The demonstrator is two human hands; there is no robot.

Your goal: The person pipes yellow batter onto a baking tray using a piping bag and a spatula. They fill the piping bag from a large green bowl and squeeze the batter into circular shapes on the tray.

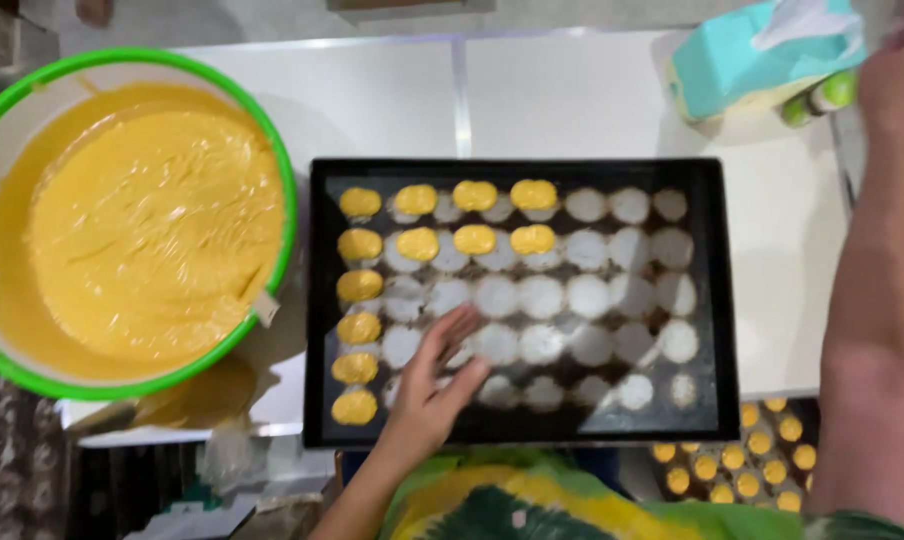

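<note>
my left hand flat, fingers spread, holding nothing, steadying black tray | my right hand raised by tissue box, grip unclear | batter bowl beside tray, in easy reach

- We count one black baking tray on the bench.
- We count twelve yellow batter dollops on it: six down the left column, three more in each of the top two rows.
- We see one green-rimmed bowl of yellow batter.
- We see one teal tissue pack.
- We count two hands: left hand, right hand.
- We see one second tray of yellow pieces, partly hidden, so those stay uncounted.
</note>
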